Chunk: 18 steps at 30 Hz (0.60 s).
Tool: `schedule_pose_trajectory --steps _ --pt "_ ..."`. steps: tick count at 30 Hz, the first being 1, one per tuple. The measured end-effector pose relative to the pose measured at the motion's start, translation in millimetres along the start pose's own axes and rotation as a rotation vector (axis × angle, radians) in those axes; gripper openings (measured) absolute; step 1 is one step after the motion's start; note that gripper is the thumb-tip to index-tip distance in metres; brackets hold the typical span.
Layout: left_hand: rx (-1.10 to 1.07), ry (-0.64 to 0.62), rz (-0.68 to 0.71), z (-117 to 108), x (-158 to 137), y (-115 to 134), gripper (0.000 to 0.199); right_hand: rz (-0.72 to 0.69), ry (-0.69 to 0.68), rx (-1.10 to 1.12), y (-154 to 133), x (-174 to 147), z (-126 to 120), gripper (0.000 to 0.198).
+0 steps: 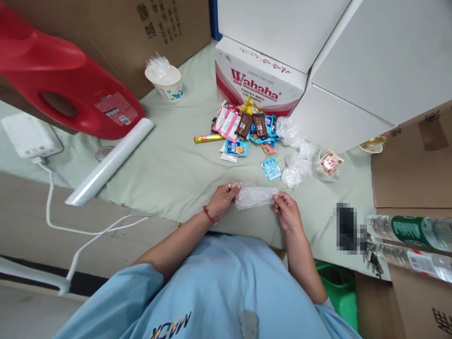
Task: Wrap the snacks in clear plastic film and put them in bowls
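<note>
A clear plastic bag (256, 197) is stretched between my two hands, just above the near edge of the green cloth (169, 165). My left hand (225, 198) pinches its left end; a red string bracelet is on that wrist. At the right end, the fingers of my right hand (285, 209) are closed on the plastic. Beyond the bag lies a pile of small wrapped snacks (243, 125), with a blue packet (271, 168) nearer to me. Crumpled clear plastic (296, 165) sits right of the pile, beside a clear bowl (326, 167) holding a wrapped snack.
A Wahaba-printed carton (259, 77) stands behind the snacks. At back left is a paper cup (165, 80) with crumpled plastic in it. A red jug (70, 80), a white roll (109, 162) and a white charger (31, 134) are left. Plastic bottles (409, 230) lie right.
</note>
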<state>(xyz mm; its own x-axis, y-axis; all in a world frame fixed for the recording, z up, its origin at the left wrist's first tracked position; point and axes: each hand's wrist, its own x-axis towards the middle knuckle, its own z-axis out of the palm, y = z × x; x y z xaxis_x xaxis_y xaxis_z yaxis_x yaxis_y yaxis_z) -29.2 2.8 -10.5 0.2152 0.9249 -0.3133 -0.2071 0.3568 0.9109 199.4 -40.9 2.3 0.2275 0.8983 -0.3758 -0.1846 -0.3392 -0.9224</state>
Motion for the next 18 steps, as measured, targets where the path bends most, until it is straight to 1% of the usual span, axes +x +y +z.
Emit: schedule_pose_trajectory --steps 2,4,5,6,8,9,10,12,13,14,15,17,18 --pt "-0.003 0.011 -0.014 -1.0 -0.2 -1.5 0.064 -0.087 0.042 -0.168 0.4 -5.8 -7.6 0.038" --pt "-0.007 0.013 -0.032 0.7 -0.6 -2.8 0.066 -0.272 0.116 -0.360 -2.5 -13.5 -11.1 0.036" --pt "-0.006 0.005 -0.042 2.0 -0.8 -3.0 0.067 -0.377 0.125 -0.447 -5.2 -17.4 -10.8 0.036" --pt "-0.002 -0.010 -0.055 3.5 -0.9 -3.1 0.067 -0.468 0.099 -0.525 -8.4 -20.9 -9.1 0.039" --pt "0.012 -0.049 -0.079 6.3 -1.1 -2.6 0.068 -0.587 0.003 -0.641 -14.6 -26.5 -2.3 0.044" --pt "0.020 -0.066 -0.089 7.6 -1.1 -2.1 0.068 -0.617 -0.024 -0.673 -16.9 -28.7 2.3 0.042" --pt "0.025 -0.078 -0.097 8.8 -1.3 -1.6 0.068 -0.633 -0.013 -0.684 -18.2 -30.6 7.3 0.035" --pt "0.039 -0.063 -0.085 11.1 -2.3 -0.5 0.070 -0.629 0.086 -0.643 -18.3 -33.9 17.4 0.018" --pt "0.059 -0.039 -0.064 12.3 -3.4 0.0 0.072 -0.598 0.127 -0.598 -17.4 -35.3 22.5 0.014" --pt "0.089 -0.012 -0.033 13.8 -5.0 0.6 0.074 -0.538 0.129 -0.541 -16.2 -36.6 27.6 0.016" --pt "0.129 0.012 0.008 15.5 -7.1 1.0 0.076 -0.450 0.083 -0.470 -14.8 -37.5 32.9 0.020" --pt "0.210 0.030 0.092 19.7 -12.3 1.5 0.078 -0.244 -0.083 -0.296 -12.3 -37.9 44.4 0.030" --pt "0.237 0.022 0.123 22.1 -15.0 1.4 0.078 -0.163 -0.160 -0.208 -11.1 -37.4 50.3 0.034"
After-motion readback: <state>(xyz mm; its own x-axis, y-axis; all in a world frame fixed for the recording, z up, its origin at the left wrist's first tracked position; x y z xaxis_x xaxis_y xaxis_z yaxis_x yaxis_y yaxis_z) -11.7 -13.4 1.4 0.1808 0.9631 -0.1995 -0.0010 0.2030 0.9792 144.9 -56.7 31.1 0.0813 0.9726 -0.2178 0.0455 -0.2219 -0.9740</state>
